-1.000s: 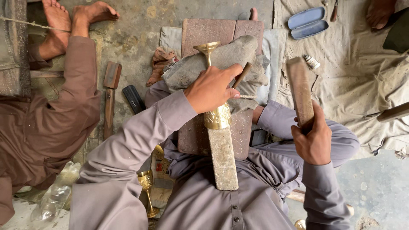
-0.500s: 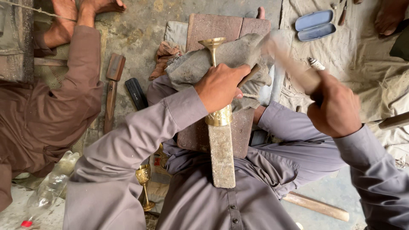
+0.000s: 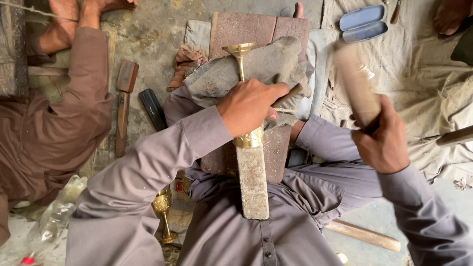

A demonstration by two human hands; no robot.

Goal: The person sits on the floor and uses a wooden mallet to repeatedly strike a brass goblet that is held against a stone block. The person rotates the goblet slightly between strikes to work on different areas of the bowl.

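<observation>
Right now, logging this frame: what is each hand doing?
Left hand: closed on the brass goblet and a thin tool.
Right hand: closed on a wooden mallet.

The rough grey concrete floor (image 3: pixel 152 34) carries a wooden-handled hammer (image 3: pixel 123 106) and a black oblong case (image 3: pixel 153 109) side by side. Near them lies a crumpled reddish rag (image 3: pixel 186 61). A pale dusty cloth (image 3: pixel 419 74) spread over the floor bears an open blue spectacle case (image 3: pixel 363 23).

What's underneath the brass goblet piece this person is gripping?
Under the brass goblet lies a grey stone bar and grey cloth over reddish boards. The left hand covers its middle, so contact there is hidden.
</observation>
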